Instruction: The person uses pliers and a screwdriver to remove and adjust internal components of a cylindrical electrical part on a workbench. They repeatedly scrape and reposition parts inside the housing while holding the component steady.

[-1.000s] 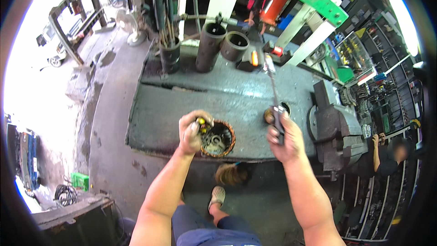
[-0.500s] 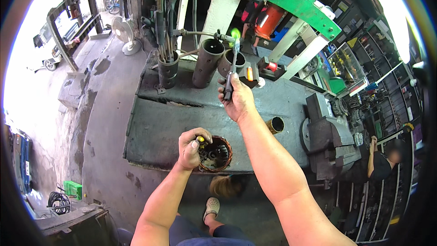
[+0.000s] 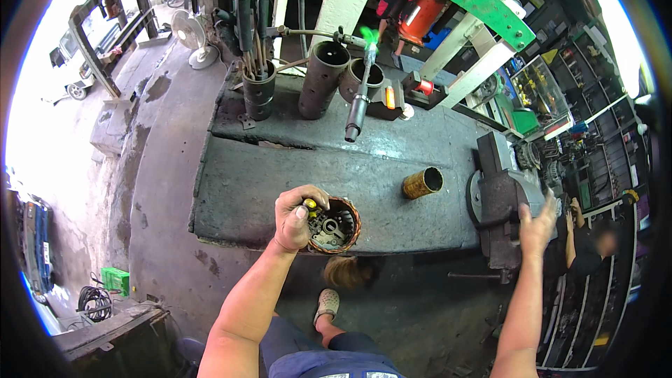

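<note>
Grey metal can (image 3: 259, 101): stands at the far left of the bench (image 3: 234, 182), packed with rods.
Left hand (image 3: 290, 218): curled tightly round a yellow-ended tool (image 3: 310, 204), at the ring's left side; a slipping grip could drop the tool among the parts inside.
Copper-wound ring (image 3: 358, 224): sits at the bench's near edge with metal parts within; a knock from the wrist could tip it floorward.
Black-handled tool (image 3: 356, 113): slants by the far cylinders, grip toward the person; if merely balanced, a jolt might bring it down.
Brownish tube (image 3: 420, 184): rests between ring and vise, where a sweeping right arm might topple it.
Dark vise (image 3: 514, 192): bulks at the right end; its hard edges could bruise knuckles.
Right hand (image 3: 536, 232): empty, fingers spread, beside or over the vise; whether they touch cannot be told.
</note>
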A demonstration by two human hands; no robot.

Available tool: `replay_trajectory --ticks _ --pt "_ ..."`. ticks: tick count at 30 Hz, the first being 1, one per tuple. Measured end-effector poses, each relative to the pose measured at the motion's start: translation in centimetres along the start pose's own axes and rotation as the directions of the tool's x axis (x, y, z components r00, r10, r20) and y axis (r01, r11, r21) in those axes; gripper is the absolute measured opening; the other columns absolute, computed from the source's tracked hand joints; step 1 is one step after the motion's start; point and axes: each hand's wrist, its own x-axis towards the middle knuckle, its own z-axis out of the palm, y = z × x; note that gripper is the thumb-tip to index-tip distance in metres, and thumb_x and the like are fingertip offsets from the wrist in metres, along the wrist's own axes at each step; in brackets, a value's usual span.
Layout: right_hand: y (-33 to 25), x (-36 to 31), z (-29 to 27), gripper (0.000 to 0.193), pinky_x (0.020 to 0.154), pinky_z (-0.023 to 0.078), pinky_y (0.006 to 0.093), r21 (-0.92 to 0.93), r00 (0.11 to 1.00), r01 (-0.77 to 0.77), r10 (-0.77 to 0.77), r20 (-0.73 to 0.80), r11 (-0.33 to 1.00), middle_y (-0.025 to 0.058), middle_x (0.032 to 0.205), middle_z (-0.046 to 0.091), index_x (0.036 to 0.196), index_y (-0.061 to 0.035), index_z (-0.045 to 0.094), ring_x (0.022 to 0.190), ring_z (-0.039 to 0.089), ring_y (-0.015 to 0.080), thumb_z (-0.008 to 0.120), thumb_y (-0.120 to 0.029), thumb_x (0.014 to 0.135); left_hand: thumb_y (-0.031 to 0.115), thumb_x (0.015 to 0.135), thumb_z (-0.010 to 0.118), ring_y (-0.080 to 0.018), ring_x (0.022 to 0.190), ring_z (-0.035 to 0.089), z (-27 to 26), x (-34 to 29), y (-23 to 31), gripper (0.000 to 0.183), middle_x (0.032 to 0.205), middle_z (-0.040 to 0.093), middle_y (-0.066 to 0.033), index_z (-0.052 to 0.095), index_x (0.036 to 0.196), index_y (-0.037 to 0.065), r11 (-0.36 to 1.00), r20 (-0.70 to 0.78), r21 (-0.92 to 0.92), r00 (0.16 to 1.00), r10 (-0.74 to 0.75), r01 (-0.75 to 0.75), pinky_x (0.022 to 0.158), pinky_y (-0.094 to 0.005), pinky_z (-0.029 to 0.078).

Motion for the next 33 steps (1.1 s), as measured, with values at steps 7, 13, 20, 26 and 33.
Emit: replay_trajectory --ticks 7,13,20,26,33 --pt "24.9 -3.8 9.9 0.105 0.145 0.020 0.0569 0.178 0.916 -0.365 0.318 0.246 0.914 0.0399 0.189 0.022 0.185 0.0019 0.026 0.178 0.016 0.0534 0.042 -0.077 0.119 0.054 0.105 0.071 -0.0250 0.092 0.073 0.3 -0.2 -0.1 0.060 0.096 0.076 -0.0165 0.074 0.104 -0.006 0.998 -0.029 -0.056 1.000 0.002 -0.004 0.092 -0.0415 0.060" --pt "26.4 -4.2 10.9 0.106 0.145 0.019 0.0559 0.145 0.891 -0.404 0.352 0.287 0.903 0.0366 0.190 0.022 0.184 0.0069 0.023 0.179 0.012 0.0513 0.039 -0.076 0.120 0.051 0.103 0.072 -0.0249 0.094 0.072 0.3 -0.4 -0.4 0.059 0.100 0.074 -0.0171 0.074 0.106 -0.007 0.997 -0.052 -0.072 0.999 -0.004 0.000 0.091 -0.0403 0.060" --pt "24.0 -3.9 9.0 0.104 0.145 0.021 0.0562 0.069 0.882 -0.381 0.340 0.327 0.922 0.0356 0.190 0.023 0.184 0.0069 0.024 0.179 0.014 0.0515 0.035 -0.075 0.121 0.051 0.104 0.071 -0.0265 0.094 0.072 0.1 -0.4 -0.4 0.057 0.099 0.074 -0.0183 0.073 0.106 -0.006 0.999 -0.048 -0.042 0.999 0.003 -0.005 0.091 -0.0419 0.060" --pt "22.8 -3.4 7.8 0.103 0.145 0.022 0.0555 0.022 0.870 -0.379 0.349 0.348 0.925 0.0358 0.189 0.026 0.183 0.0080 0.024 0.179 0.017 0.0506 0.035 -0.074 0.122 0.052 0.105 0.071 -0.0268 0.095 0.072 0.2 -0.4 -0.1 0.058 0.100 0.074 -0.0190 0.073 0.107 -0.006 1.000 -0.037 -0.028 0.999 -0.003 0.002 0.091 -0.0422 0.060" --pt "23.4 -3.4 8.6 0.102 0.145 0.021 0.0553 0.038 0.872 -0.385 0.350 0.344 0.922 0.0356 0.190 0.025 0.184 0.0067 0.024 0.179 0.015 0.0501 0.035 -0.074 0.122 0.047 0.104 0.070 -0.0249 0.097 0.074 0.3 -0.4 0.0 0.054 0.102 0.076 -0.0162 0.075 0.107 -0.007 0.999 -0.038 -0.048 0.999 0.004 -0.006 0.096 -0.0424 0.061"
